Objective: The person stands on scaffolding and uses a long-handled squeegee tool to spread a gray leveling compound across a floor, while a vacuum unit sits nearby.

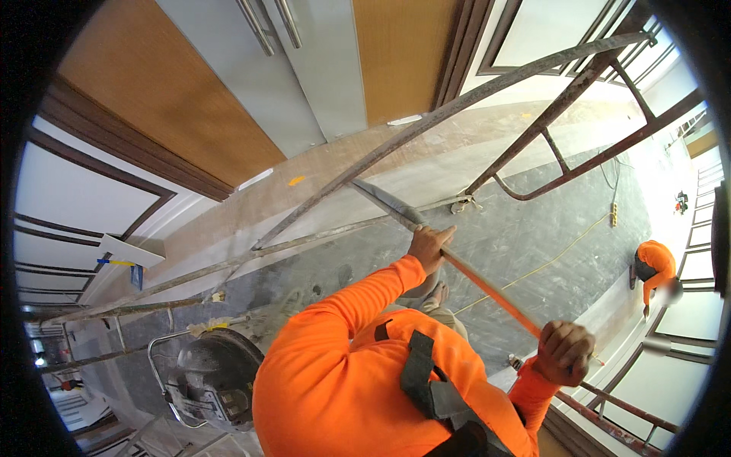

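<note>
A long-handled tool (487, 288) slants across in front of my body, with an orange shaft and a grey, flattish head (387, 199) at its far end; its exact kind is unclear. My left hand (430, 247) is closed round the shaft near the grey head, one digit stretched along it. Farther right and nearer to me, my right hand (565, 353) wraps the shaft close to its butt end. The head appears beside a diagonal scaffold brace (426, 126), and I cannot tell whether it touches the floor.
A rusty scaffold frame (560, 152) and its lower tube (327, 238) surround me. At lower left stands a black drum-shaped machine (217, 369) with a metal handle. A yellow cord (537, 270) crosses the dusty grey floor. A co-worker in orange (655, 263) bends by the right wall.
</note>
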{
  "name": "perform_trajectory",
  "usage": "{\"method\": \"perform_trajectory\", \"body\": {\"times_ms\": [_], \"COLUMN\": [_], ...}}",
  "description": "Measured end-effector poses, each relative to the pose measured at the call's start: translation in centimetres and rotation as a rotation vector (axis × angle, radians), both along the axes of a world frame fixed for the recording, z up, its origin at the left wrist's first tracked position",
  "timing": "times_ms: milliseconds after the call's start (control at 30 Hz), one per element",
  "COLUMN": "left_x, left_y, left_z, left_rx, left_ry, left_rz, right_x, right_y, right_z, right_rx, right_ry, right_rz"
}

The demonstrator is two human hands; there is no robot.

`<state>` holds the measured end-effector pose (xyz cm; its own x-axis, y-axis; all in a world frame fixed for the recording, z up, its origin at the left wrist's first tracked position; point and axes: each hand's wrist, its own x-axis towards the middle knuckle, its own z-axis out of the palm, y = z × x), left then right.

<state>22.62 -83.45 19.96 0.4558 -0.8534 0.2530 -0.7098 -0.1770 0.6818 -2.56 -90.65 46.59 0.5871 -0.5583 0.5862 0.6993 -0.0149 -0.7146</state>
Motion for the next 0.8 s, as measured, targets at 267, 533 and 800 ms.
{"method": "perform_trajectory", "body": {"times_ms": [267, 533, 800], "left_x": [1.1, 2.3, 4.3], "left_y": [-11.7, -22.7, -19.9], "left_z": [-2.7, -2.8, -1.2], "left_rx": [-0.343, -0.067, 0.003], "left_ry": [0.023, 0.101, 0.120], "left_rz": [0.041, -0.130, -0.021], "right_x": [2.2, 2.3, 3.5], "right_y": [-4.9, -10.7, -15.3], "right_z": [1.2, -2.0, -1.3], "right_rx": [-0.070, -0.245, 0.000], "right_ry": [0.057, 0.147, 0.074], "right_rz": [-0.043, -0.087, -0.037]}}
